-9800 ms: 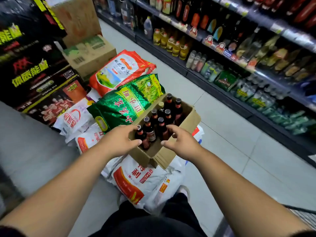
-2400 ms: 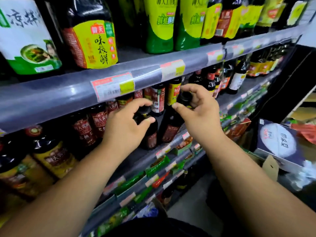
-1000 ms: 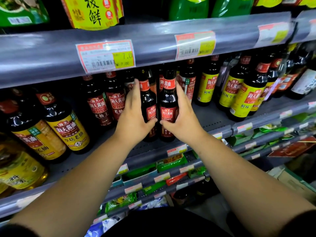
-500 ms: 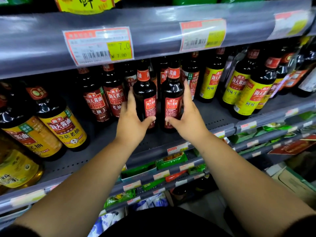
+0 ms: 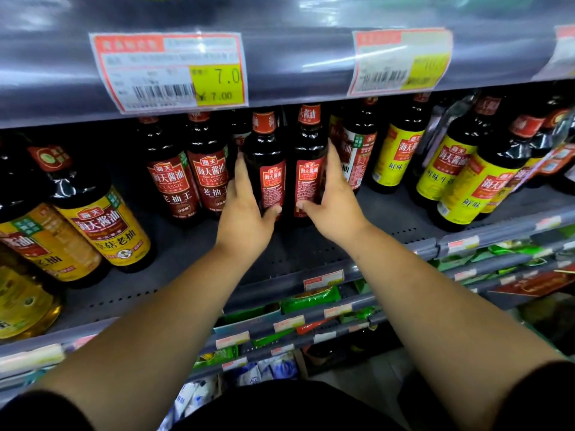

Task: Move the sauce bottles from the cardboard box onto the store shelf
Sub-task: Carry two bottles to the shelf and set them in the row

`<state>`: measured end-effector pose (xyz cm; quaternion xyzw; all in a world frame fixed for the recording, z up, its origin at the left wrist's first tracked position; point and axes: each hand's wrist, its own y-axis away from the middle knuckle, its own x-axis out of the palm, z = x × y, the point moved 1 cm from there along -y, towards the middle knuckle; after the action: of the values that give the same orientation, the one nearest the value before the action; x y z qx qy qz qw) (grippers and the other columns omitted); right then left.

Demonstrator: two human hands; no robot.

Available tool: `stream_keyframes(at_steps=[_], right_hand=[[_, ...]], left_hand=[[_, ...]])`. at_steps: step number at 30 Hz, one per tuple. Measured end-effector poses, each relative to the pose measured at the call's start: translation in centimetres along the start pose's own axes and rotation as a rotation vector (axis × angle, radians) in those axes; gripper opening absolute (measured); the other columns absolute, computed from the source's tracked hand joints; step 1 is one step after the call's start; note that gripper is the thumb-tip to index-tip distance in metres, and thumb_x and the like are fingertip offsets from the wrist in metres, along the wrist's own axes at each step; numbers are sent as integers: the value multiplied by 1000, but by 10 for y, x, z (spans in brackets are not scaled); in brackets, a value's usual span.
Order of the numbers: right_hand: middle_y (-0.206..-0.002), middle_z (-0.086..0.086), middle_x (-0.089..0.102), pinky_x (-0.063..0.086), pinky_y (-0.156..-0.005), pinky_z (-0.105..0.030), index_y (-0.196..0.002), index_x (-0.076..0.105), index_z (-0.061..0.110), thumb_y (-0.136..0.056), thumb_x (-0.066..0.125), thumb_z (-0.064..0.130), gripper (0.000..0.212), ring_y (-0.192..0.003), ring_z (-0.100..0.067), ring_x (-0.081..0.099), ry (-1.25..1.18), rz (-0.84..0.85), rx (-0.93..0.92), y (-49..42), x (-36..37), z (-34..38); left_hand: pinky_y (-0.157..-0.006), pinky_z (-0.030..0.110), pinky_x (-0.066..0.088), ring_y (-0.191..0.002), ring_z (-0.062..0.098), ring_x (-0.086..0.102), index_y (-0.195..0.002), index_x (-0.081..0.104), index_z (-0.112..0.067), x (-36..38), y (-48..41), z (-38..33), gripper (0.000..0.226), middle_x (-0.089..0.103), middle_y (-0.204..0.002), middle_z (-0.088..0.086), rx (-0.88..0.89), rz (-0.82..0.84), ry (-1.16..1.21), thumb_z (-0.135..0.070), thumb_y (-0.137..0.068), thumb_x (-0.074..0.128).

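Note:
Two dark sauce bottles with red labels stand upright side by side on the grey store shelf. My left hand wraps the left sauce bottle, fingers on its left side, thumb across the lower front. My right hand grips the right sauce bottle the same way from its right side. Both bottles rest on the shelf surface, set back among the row. The cardboard box is out of view.
Similar red-label bottles stand just left, larger yellow-label bottles further left, and yellow-label bottles to the right. The upper shelf's rail with price tags hangs close above the bottle caps. Lower shelves hold green packets.
Both hands have pushed the two bottles a little deeper into the shelf, and the view has moved closer. The hands keep their grip on the bottles.

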<state>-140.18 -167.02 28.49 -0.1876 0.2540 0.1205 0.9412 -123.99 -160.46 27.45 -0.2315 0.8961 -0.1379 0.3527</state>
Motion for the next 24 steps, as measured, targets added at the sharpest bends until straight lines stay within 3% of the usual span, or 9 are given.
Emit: stream_keyframes(at_steps=[4,10,13,16,19,21,24], right_hand=[[-155,1,42,42,-114,-52,-158,-5,43,-82,74,0,118,-142,-15,44,-30,15,-4,-11,4,-7],[-155,1,42,43,-115,-45,-155,-16,47,-84,75,2,124,-137,-8,46,-43,64,1,-19,8,-15],[-155,3,42,42,-115,-45,-158,-13,40,-83,75,4,121,-136,-3,47,-85,56,-12,-22,11,-17],[-153,2,43,45,-113,-48,-160,-3,36,-80,75,3,116,-138,-9,47,-145,22,-19,-24,16,-20],[-150,0,42,46,-110,-52,-157,11,34,-68,86,16,118,-140,-15,44,-149,-46,-18,-27,16,-21],[-151,-1,42,47,-109,-52,-157,11,34,-67,86,22,118,-140,-16,44,-158,-48,-19,-28,14,-22],[-153,-1,41,47,-109,-51,-159,1,35,-78,75,7,113,-138,-14,47,-203,19,-29,-27,13,-24]], left_hand=[[-96,24,32,-134,28,42,-157,-4,-23,0,-4,0,105,34,-150,13,-25,-16,-61,-15,-86,73],[-98,19,31,-136,23,41,-156,-9,-23,3,-13,4,103,31,-156,11,-11,-32,-44,-11,-90,68],[-97,19,36,-131,20,49,-156,-10,-24,9,-16,7,102,38,-153,10,-22,-41,-4,-11,-90,67],[-103,23,37,-134,19,46,-156,-7,-21,13,-17,11,101,40,-151,9,-3,-49,42,-11,-88,67],[-106,28,36,-140,21,37,-156,5,-19,14,-22,10,105,34,-153,10,-38,-84,11,-19,-80,78],[-103,26,36,-138,23,40,-155,9,-18,13,-25,9,106,36,-151,11,-44,-88,-18,-22,-78,81],[-104,20,32,-138,19,40,-157,3,-16,14,-25,12,105,38,-151,10,-2,-44,23,-18,-81,76]])
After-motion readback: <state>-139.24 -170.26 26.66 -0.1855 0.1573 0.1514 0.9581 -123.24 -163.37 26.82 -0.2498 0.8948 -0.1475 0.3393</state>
